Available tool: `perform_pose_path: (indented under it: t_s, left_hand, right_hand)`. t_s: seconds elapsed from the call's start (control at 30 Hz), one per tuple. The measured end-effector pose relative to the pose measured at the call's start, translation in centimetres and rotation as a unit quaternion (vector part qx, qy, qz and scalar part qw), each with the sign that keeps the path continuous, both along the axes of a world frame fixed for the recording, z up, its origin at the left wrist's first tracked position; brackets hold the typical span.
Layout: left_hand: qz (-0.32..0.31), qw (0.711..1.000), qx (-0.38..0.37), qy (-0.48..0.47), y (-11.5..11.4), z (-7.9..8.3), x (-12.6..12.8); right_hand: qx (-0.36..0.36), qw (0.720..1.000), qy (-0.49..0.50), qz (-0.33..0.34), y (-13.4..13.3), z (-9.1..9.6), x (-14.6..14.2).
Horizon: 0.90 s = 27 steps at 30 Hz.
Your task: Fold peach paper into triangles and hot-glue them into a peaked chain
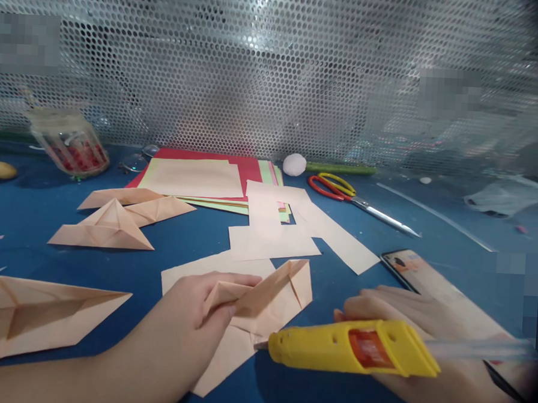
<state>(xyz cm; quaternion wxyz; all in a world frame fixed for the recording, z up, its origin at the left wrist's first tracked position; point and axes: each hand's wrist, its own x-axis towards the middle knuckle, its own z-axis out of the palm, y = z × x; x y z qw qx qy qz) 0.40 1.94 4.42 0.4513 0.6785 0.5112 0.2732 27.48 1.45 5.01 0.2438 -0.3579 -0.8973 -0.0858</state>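
My left hand (200,318) pinches a folded peach paper boat (275,292) between thumb and fingers. Below the thumb, a flat peach paper part (231,356) reaches toward the table's front. With my right hand (406,329) I grip a yellow hot glue gun (333,346), a clear glue stick (478,348) sticking out of its back. The gun's metal nozzle is at the edge of the lower paper, close under the boat; whether it touches is hard to tell. More folded paper pieces (109,226) lie at the left, and an open paper boat (46,316) sits beside my left forearm.
Cream paper strips (276,244) overlap ahead of my hands, before a stack of coloured paper (198,177). Scissors (363,203) with red and yellow handles lie to the right, and a phone (401,265) is by my right hand. A jar (73,146) stands near the perforated metal screen (239,73).
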Motion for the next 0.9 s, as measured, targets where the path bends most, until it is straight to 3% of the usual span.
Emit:
perform_pose_path:
  t_s: [0.17,0.4,0.9]
  left_hand:
    - [-0.004,1.000,0.003,0.006,0.0,0.0,-0.1]
    - [-0.002,1.000,-0.003,0.017,0.3,0.4,0.1]
    - [0.011,1.000,0.002,-0.012,-0.1,0.0,0.0]
  right_hand:
    - [-0.004,0.997,0.056,-0.044,-0.3,-0.8,-0.3]
    - [-0.011,0.996,0.074,-0.037,-0.3,-1.0,-0.5]
    - [0.013,0.997,0.055,-0.060,0.1,-1.3,0.3]
